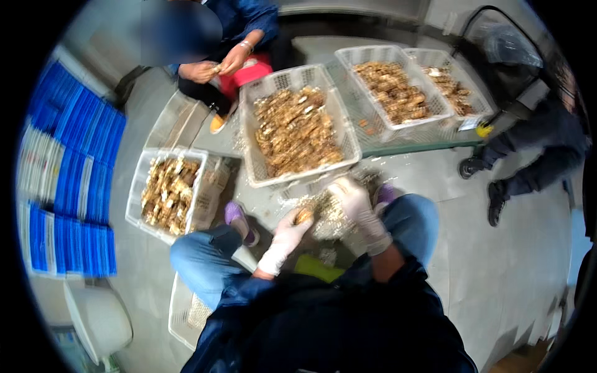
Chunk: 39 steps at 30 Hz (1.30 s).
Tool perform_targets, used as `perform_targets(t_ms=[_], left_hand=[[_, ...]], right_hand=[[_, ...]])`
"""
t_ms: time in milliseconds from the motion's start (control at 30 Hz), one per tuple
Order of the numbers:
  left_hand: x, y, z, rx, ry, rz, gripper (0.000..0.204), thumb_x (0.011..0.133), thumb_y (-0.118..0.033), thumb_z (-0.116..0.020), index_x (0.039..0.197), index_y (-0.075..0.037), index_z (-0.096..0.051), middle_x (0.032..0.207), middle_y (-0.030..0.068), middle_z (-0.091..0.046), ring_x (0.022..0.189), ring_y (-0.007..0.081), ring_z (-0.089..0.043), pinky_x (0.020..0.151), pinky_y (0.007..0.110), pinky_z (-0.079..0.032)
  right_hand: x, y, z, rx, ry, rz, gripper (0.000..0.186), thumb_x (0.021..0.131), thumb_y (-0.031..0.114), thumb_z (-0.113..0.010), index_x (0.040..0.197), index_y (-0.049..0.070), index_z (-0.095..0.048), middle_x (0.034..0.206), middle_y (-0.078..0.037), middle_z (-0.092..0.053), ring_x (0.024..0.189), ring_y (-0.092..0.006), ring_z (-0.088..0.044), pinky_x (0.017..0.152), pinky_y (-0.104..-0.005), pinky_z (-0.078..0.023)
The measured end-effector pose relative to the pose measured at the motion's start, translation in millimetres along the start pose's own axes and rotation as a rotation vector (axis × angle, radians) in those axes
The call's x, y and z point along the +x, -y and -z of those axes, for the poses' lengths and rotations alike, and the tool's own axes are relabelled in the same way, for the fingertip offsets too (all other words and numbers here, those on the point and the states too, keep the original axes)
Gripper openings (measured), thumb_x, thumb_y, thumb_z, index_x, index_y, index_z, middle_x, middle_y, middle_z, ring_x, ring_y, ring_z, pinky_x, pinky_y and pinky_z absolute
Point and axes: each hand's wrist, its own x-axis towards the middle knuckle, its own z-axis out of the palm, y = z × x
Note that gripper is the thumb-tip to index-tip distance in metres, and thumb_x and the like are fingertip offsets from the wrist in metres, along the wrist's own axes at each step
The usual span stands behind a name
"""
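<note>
**Sorting small golden-brown metal parts, one piece at a time**

Start at your far left: the stacks of blue trays against the wall sit well apart from the work, so leave them out of your reach path. Next comes the white mesh crate by your left knee, part-filled with golden-brown metal parts; keep its open top unobstructed so a piece can drop in without hitting the rim.

Your left hand, in a white glove, has its fingers closed around a single golden-brown piece, just above the floor between your knees. Hold it by the edges rather than burying it in the palm, so you can turn it and see each face.

Just right of it, your right hand, also gloved, rests fingers-down on the loose pile of parts on the floor; whether it pinches a piece or lies open on the heap cannot be told from here. Pick from the top of the pile, not the middle, so the heap does not spread.

Directly ahead, the large full crate touches the pile's far side. Further right stand two more filled crates, near a seated co-worker's legs; another person's hands work beyond the crates.
</note>
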Motion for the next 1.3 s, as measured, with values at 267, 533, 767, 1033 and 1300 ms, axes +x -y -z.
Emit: perform_targets(t_ms=[267, 533, 767, 1033, 1300], left_hand=[[-11, 0, -1, -0.074, -0.04, 0.101, 0.03, 0.08, -0.011, -0.064, 0.107, 0.0, -0.057, 0.09, 0.0014, -0.061, 0.079, 0.0074, -0.053, 0.073, 0.022, -0.044], [-2, -4, -3, 0.036, -0.022, 0.057, 0.028, 0.081, -0.01, -0.062, 0.106, 0.001, -0.057, 0.088, 0.0019, -0.06, 0.078, 0.0082, -0.053, 0.072, 0.022, -0.044], [-8, 3, 2, -0.014, 0.026, 0.108, 0.023, 0.082, -0.009, -0.06, 0.103, 0.001, -0.058, 0.087, 0.0019, -0.061, 0.077, 0.0074, -0.053, 0.071, 0.021, -0.043], [-13, -22, -7, 0.368, -0.093, 0.114, 0.026, 0.079, -0.02, -0.064, 0.102, -0.007, -0.062, 0.08, 0.0078, -0.064, 0.073, 0.0115, -0.058, 0.071, 0.025, -0.045], [-9, 2, 2, 0.256, -0.116, 0.05, 0.027, 0.081, -0.01, -0.062, 0.106, 0.0, -0.058, 0.084, 0.0032, -0.062, 0.076, 0.0078, -0.054, 0.07, 0.022, -0.044]], right_hand=[[-11, -10, -29, -0.206, 0.173, 0.097, 0.016, 0.077, 0.019, -0.059, 0.075, 0.003, -0.059, 0.067, -0.015, -0.058, 0.061, -0.0279, -0.056, 0.058, -0.0344, -0.044], [-4, -45, -34, 0.006, 0.123, -0.056, 0.015, 0.077, 0.013, -0.058, 0.069, 0.0, -0.056, 0.062, -0.018, -0.054, 0.053, -0.0307, -0.053, 0.053, -0.0363, -0.043], [-9, -27, -35, -0.533, 0.106, 0.263, 0.015, 0.076, 0.014, -0.056, 0.066, 0.003, -0.053, 0.06, -0.015, -0.051, 0.057, -0.0294, -0.053, 0.054, -0.0375, -0.044], [-8, -51, -33, -0.452, 0.021, 0.186, 0.015, 0.076, 0.012, -0.054, 0.067, 0.001, -0.054, 0.057, -0.018, -0.05, 0.054, -0.0323, -0.052, 0.052, -0.0389, -0.043], [-7, -11, -36, -0.183, 0.13, 0.069, 0.015, 0.076, 0.012, -0.058, 0.066, 0.001, -0.055, 0.061, -0.018, -0.052, 0.058, -0.0332, -0.052, 0.056, -0.0381, -0.044]])
